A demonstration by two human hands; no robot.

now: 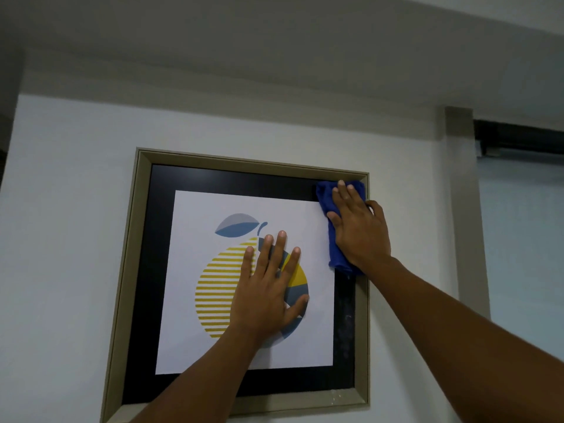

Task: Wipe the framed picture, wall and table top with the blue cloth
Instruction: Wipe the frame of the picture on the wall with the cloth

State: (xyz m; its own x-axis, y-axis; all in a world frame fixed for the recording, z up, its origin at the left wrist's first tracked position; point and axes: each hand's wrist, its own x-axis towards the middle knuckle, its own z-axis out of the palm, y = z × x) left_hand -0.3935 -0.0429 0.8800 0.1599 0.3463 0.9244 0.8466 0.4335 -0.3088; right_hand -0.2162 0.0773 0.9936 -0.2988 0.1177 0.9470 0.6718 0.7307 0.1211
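Note:
A framed picture (143, 270) with a beige frame, black mat and a yellow-and-blue fruit print hangs on the pale wall (67, 209). My left hand (268, 288) lies flat, fingers spread, on the middle of the print. My right hand (360, 227) presses a folded blue cloth (325, 193) against the picture's upper right corner, where the black mat meets the frame. The cloth's lower end sticks out below my palm. No table top is in view.
A grey ceiling and soffit run above the picture. A beige vertical trim (464, 193) stands to the right of the frame, with a dark rail (518, 135) and a light blue surface beyond it. Dusty marks show on the mat's right strip (345, 331).

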